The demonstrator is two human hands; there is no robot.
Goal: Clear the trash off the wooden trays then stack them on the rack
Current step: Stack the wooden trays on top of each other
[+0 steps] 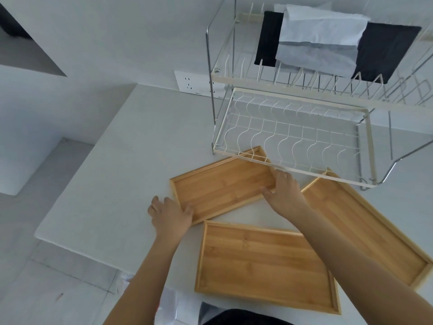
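Note:
Three bare wooden trays lie on the white table. The far tray (222,186) sits at an angle, its far corner under the front edge of the wire rack (293,134). My left hand (169,213) grips its near-left corner and my right hand (284,192) grips its right end. A second tray (264,263) lies nearest me, between my arms. The third tray (367,231) lies to the right, partly hidden by my right forearm. No trash shows on any tray.
The rack has two tiers; black and white cloths (328,41) lie on the upper tier (304,80). A wall socket (194,83) sits behind the rack's left post. The table's left edge (77,184) drops to a tiled floor. Something plastic (180,303) lies below the table's near edge.

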